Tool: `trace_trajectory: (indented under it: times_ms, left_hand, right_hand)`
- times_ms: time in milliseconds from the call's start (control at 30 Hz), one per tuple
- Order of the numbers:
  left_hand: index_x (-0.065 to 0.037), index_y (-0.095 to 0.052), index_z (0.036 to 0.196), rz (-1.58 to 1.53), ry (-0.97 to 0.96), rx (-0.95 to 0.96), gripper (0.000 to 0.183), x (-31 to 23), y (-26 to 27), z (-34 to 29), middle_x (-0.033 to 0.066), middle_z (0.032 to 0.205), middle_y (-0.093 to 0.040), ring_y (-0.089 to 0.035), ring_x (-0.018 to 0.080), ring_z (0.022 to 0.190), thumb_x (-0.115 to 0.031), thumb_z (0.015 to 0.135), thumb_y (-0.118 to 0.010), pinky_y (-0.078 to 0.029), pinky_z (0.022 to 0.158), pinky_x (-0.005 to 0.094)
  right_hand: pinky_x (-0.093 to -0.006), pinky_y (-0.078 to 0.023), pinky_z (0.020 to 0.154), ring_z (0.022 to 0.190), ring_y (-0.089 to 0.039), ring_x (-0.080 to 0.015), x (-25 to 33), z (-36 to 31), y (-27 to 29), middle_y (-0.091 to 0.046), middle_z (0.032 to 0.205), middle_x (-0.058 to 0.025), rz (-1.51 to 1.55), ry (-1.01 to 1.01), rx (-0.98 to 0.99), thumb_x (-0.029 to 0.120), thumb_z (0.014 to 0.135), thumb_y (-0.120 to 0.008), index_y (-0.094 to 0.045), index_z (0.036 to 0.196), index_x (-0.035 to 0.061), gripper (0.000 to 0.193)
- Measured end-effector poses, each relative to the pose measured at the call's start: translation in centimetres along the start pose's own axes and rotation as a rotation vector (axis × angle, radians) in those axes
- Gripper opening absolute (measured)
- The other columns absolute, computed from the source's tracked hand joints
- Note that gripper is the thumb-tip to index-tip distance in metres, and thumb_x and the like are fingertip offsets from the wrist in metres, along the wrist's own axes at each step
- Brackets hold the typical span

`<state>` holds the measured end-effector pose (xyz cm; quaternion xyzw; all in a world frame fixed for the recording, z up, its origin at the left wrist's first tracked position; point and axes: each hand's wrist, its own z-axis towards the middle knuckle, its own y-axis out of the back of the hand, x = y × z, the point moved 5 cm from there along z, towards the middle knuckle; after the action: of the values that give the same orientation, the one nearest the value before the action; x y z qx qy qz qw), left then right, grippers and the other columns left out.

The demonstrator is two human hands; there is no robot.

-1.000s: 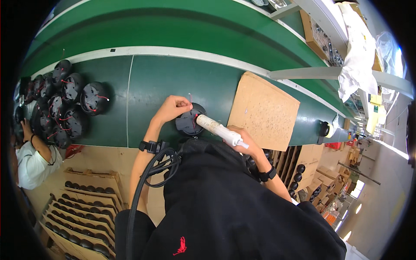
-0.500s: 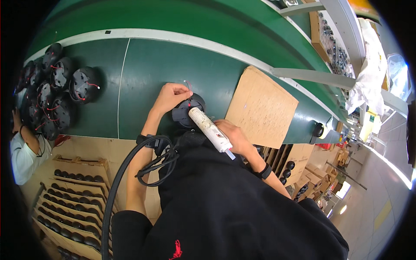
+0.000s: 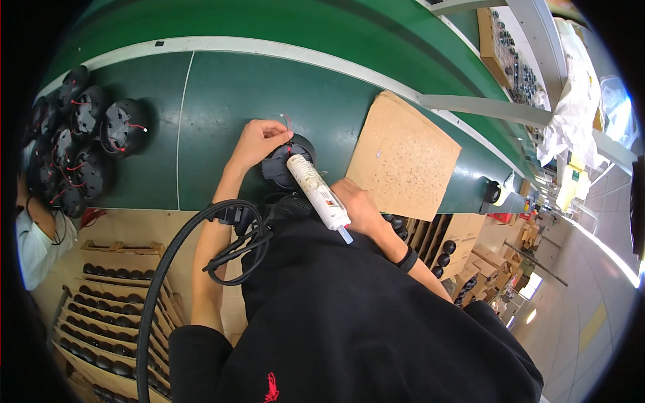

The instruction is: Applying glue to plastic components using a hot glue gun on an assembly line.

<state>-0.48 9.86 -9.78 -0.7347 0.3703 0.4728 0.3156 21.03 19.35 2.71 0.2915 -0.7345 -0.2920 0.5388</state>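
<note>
A round black plastic housing stands at the bench edge in front of me, with a thin red wire rising from it. My left hand is closed at its far left side, thumb and fingertips pinched on the red wire. Over the housing's near part slants a white glue tube with a clear tip at its lower end, towards my body. My right hand is curled against the tube's right side and grips it; its fingertips are hidden behind the tube. A black cable hangs in loops by my left wrist.
More black housings with red wires crowd the bench's left end, beside another person's arm. A brown cardboard sheet lies to my right, a black-and-yellow roll farther right. Racks of black domes stand below left.
The whole view has shifted slightly. Both hands keep their hold, and the tube stays over the housing at nearly the same slant.
</note>
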Motion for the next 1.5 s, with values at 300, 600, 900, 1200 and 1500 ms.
trace_trajectory:
  times_ms: [300, 600, 900, 1200, 1500]
  left_hand:
    - [0.001, -0.072, 0.099, -0.02, -0.021, 0.025, 0.013, -0.2, 0.1, -0.7, -0.0013, 0.084, -0.07, -0.06, 0.0033, 0.074, -0.01, 0.092, -0.072, -0.048, 0.069, 0.0208]
    - [-0.002, -0.071, 0.092, 0.096, -0.093, -0.051, 0.009, -1.7, 1.2, -3.8, -0.0002, 0.076, -0.067, -0.056, 0.0066, 0.066, -0.006, 0.085, -0.071, -0.047, 0.063, 0.0237]
    - [-0.003, -0.073, 0.089, 0.202, -0.087, 0.024, 0.008, -1.9, 1.0, -6.9, 0.0002, 0.085, -0.061, -0.057, 0.0078, 0.071, -0.001, 0.081, -0.07, -0.042, 0.056, 0.0221]
    - [-0.003, -0.075, 0.088, 0.236, -0.126, 0.034, 0.011, -2.1, 1.0, -7.1, 0.0019, 0.093, -0.064, -0.057, 0.0088, 0.075, 0.002, 0.08, -0.069, -0.043, 0.055, 0.0223]
    - [-0.002, -0.074, 0.09, 0.188, -0.083, 0.044, 0.011, -1.3, 1.4, -6.9, 0.002, 0.091, -0.065, -0.057, 0.0082, 0.075, 0.002, 0.081, -0.069, -0.044, 0.058, 0.0214]
  right_hand:
    - [-0.0462, -0.05, 0.072, 0.086, -0.061, -0.0391, 0.0, -0.3, 0.1, -0.061, 0.089, -0.0176, 0.0, -0.066, -0.016, 0.014, 0.079, -0.069, -0.062, 0.098, 0.0009, 0.025]
    - [-0.0456, -0.05, 0.071, 0.083, -0.062, -0.0387, -0.2, -0.7, 0.1, -0.062, 0.086, -0.0171, -0.027, -0.105, -0.043, 0.017, 0.08, -0.069, -0.062, 0.095, 0.0025, 0.022]
    - [-0.0461, -0.049, 0.069, 0.081, -0.062, -0.0396, 0.1, -0.6, 0.2, -0.062, 0.085, -0.0179, -0.003, -0.097, -0.071, 0.016, 0.081, -0.068, -0.062, 0.093, 0.0024, 0.02]
    - [-0.0461, -0.049, 0.067, 0.079, -0.062, -0.04, -0.2, -0.3, 0.1, -0.061, 0.083, -0.0183, 0.014, -0.075, -0.092, 0.016, 0.081, -0.068, -0.061, 0.091, 0.0023, 0.019]
    - [-0.0463, -0.049, 0.069, 0.08, -0.061, -0.0409, -0.3, -0.3, -0.1, -0.061, 0.083, -0.0191, -0.005, -0.106, -0.063, 0.017, 0.08, -0.068, -0.061, 0.091, 0.002, 0.019]
